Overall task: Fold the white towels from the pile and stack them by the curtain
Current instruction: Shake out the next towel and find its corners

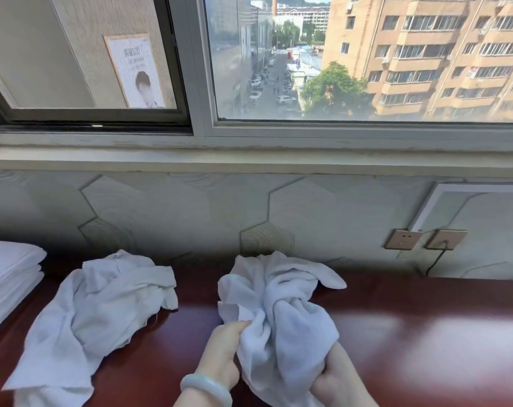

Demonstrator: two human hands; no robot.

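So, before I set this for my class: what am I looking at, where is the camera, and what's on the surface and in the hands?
No machine here: a person works with bare hands. The one picture comes from a camera worn on the head, looking forward and down. The left hand, with a pale bangle at the wrist, and the right hand both grip one crumpled white towel. On the dark red tabletop a second loose towel lies to the left, and a stack of folded towels sits at the far left edge.

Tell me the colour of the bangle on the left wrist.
Pale milky green, almost white; the bangle shows best in the head view.
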